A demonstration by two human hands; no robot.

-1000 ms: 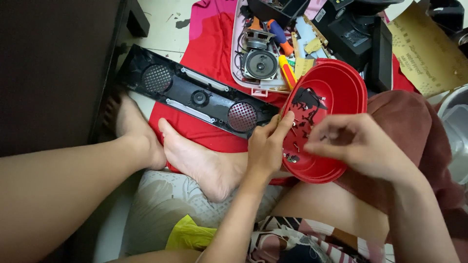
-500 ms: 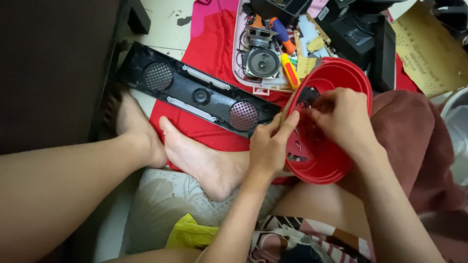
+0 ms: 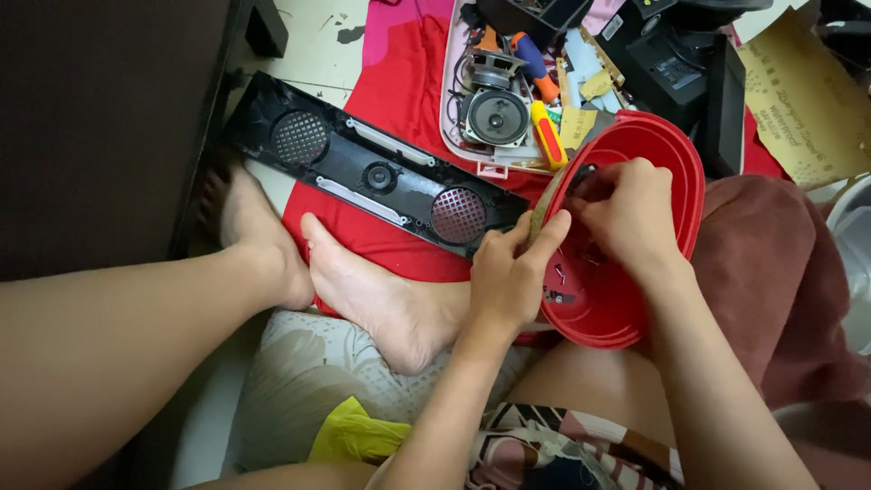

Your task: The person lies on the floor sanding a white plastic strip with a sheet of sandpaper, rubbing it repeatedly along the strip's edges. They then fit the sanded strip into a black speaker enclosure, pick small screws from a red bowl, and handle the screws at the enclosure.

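Note:
A red plastic bowl (image 3: 673,154) rests tilted on my lap, with small dark screws and bits (image 3: 561,292) lying inside. My left hand (image 3: 504,281) grips the bowl's near-left rim, thumb over the edge. My right hand (image 3: 628,213) reaches into the bowl with fingers curled near its upper left wall, close to a small dark part (image 3: 581,172); whether it pinches that part is hidden.
A long black speaker grille panel (image 3: 372,172) lies on a red cloth (image 3: 399,63) beyond my bare feet (image 3: 381,290). A pink tray (image 3: 446,100) holds a loose speaker driver (image 3: 496,116) and screwdrivers (image 3: 547,134). Black electronics (image 3: 689,63) and brown cardboard (image 3: 803,100) sit at right.
My right hand has moved from the bowl's right side up and left into the bowl. The bowl has tipped a little more upright; my left hand stays on the rim.

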